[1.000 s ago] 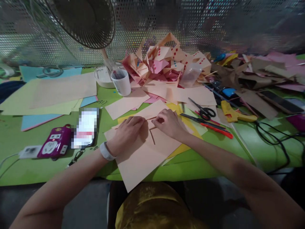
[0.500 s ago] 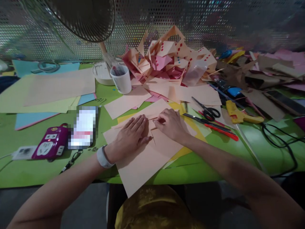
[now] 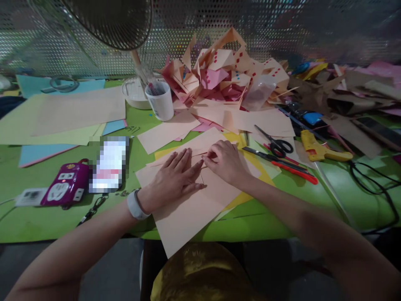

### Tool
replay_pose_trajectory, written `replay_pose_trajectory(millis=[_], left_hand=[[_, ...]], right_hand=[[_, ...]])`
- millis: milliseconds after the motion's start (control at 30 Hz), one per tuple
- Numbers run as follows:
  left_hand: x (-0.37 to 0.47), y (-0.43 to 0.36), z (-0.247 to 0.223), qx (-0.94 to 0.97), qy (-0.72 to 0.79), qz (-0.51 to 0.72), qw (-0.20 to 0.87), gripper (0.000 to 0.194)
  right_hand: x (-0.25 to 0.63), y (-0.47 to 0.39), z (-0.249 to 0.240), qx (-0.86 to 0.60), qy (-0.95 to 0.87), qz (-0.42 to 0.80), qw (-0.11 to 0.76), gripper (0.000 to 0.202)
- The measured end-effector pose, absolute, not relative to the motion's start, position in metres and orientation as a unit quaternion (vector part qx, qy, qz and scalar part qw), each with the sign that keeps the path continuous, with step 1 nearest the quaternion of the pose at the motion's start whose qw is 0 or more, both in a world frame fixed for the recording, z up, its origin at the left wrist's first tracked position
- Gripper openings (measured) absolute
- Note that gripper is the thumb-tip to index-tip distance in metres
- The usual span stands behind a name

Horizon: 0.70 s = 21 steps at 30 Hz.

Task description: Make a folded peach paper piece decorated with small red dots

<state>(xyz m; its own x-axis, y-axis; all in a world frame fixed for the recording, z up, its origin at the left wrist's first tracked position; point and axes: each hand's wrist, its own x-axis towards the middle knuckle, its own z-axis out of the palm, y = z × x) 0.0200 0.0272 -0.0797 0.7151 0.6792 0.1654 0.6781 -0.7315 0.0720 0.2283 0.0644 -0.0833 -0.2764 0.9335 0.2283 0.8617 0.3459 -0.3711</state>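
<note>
Flat on a peach paper sheet lies my left hand, its fingers spread. My right hand is beside it with thumb and fingers pinched at a cut or folded edge of the peach paper; what is between the fingertips is too small to tell. Thin lines show in the sheet between the two hands. Under it, a yellow sheet sticks out at the right. Black scissors and a red-handled cutter lie to the right of my right hand.
A white cup stands near a fan. Crumpled peach papers are heaped at the back. A yellow glue gun with a black cable lies right. At left are a phone, a purple power socket and coloured sheets.
My left hand's index finger has spread away from the others toward my right fingertips. The right hand keeps its pinch. The view has shifted slightly.
</note>
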Motion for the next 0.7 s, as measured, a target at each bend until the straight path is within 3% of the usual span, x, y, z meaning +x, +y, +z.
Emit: replay_pose_trajectory(millis=[367, 533, 700], left_hand=[[0.02, 0.027, -0.078, 0.922, 0.375, 0.098, 0.023, 0.068], [0.02, 0.027, -0.079, 0.921, 0.376, 0.101, 0.017, 0.067], [0.019, 0.028, -0.083, 0.923, 0.368, 0.108, 0.009, 0.065]], right_hand=[[0.237, 0.06, -0.071, -0.524, -0.822, 0.058, 0.213, 0.022], [0.245, 0.042, -0.06, -0.41, -0.9, 0.012, 0.149, 0.033], [0.254, 0.031, -0.079, -0.355, -0.928, 0.009, 0.116, 0.056]])
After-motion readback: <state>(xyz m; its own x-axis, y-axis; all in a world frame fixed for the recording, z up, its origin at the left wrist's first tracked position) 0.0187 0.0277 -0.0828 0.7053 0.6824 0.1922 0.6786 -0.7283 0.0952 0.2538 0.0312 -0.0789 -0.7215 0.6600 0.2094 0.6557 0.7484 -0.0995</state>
